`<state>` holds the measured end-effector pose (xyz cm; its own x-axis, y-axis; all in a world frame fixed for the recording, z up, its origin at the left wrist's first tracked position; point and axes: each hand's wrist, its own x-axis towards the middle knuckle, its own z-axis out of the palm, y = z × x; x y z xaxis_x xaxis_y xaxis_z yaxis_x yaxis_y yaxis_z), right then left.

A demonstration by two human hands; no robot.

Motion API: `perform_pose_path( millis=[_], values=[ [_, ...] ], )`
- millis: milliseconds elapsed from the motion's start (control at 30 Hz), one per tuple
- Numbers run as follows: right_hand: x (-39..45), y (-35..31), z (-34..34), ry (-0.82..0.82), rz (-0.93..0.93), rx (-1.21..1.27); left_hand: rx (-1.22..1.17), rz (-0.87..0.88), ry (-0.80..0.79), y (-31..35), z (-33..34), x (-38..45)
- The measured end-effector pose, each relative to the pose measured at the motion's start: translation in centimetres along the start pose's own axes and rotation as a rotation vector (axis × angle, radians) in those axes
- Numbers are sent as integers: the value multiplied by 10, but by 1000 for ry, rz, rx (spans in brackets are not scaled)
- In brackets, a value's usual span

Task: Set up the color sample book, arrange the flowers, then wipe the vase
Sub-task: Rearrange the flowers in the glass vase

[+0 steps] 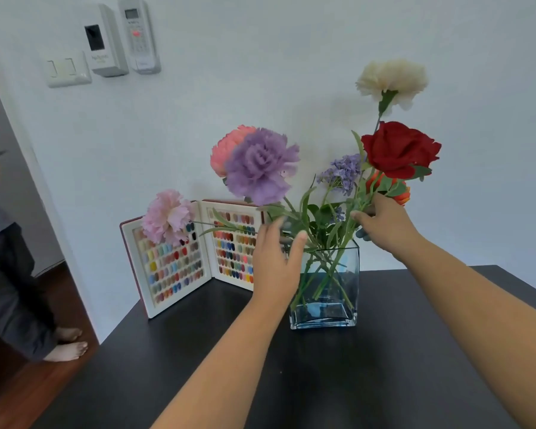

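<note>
Head view: the sample book [195, 255] stands open at ten o'clock from the vase [325, 286], propped like a screen to show its swatches. Both hands work the stems. The left hand [276, 264] curls around stems at the vase rim, steadying them, while the right hand [384, 224] pinches the rose [399, 150] stem at one o'clock, likely spreading the flowers.

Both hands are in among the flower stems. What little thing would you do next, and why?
Probably draw the pale pink flower upright with the left hand: it droops far out sideways from the glass vase, across the open color sample book, while the right hand holds the stems under the red rose.
</note>
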<state>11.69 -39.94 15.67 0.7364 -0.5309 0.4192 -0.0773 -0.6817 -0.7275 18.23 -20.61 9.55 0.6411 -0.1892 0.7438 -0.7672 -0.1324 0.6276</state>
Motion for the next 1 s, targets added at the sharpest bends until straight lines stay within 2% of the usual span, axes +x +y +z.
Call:
perform_pose_path(
  millis=[167, 433, 700, 1000],
  values=[
    [3, 4, -4, -36, -7, 23, 117, 100, -5, 7, 0, 27],
    [6, 13, -5, -73, 52, 170, 25, 2, -124, 7, 9, 41],
    [4, 9, 0, -123, -21, 160, 158, 18, -204, 16, 12, 68],
    [7, 12, 6, -113, 31, 174, 249, 41, -292, 32, 22, 96]
  ],
)
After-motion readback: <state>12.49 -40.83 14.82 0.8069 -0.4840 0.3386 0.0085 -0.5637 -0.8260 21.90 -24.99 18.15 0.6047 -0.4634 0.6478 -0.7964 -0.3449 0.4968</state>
